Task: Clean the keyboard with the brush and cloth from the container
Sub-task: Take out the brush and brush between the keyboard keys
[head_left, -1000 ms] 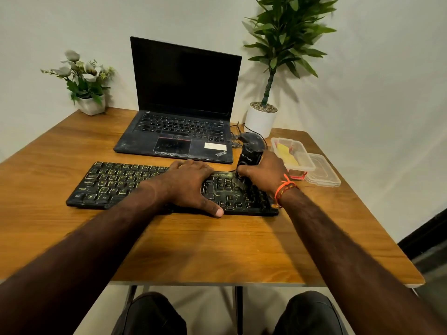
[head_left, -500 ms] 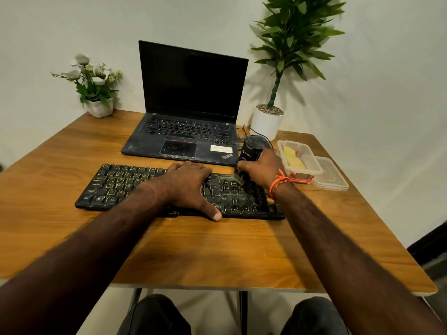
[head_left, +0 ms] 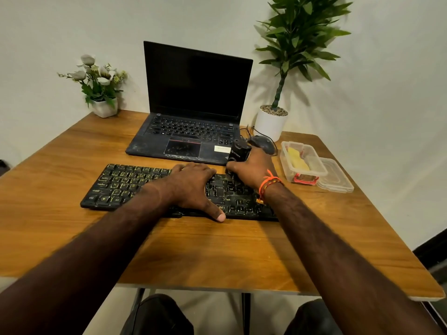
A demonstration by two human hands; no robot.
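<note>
2 hands were counted: the left hand (head_left: 191,187) was laid on the keyboard (head_left: 125,184) with fingers spread, and the brush (head_left: 238,154) was gripped by the right hand (head_left: 254,171) over its right end. Keys could be pressed or dust flicked toward the 1 laptop (head_left: 191,131). 1 container (head_left: 302,163), holding the cloth (head_left: 297,160), was seen on the counter (head_left: 205,250).

Two hands (head_left: 193,187), one keyboard (head_left: 125,184), one laptop (head_left: 193,112), two plants (head_left: 101,93), one brush (head_left: 238,157), one mouse (head_left: 262,143), one box (head_left: 302,163).
</note>
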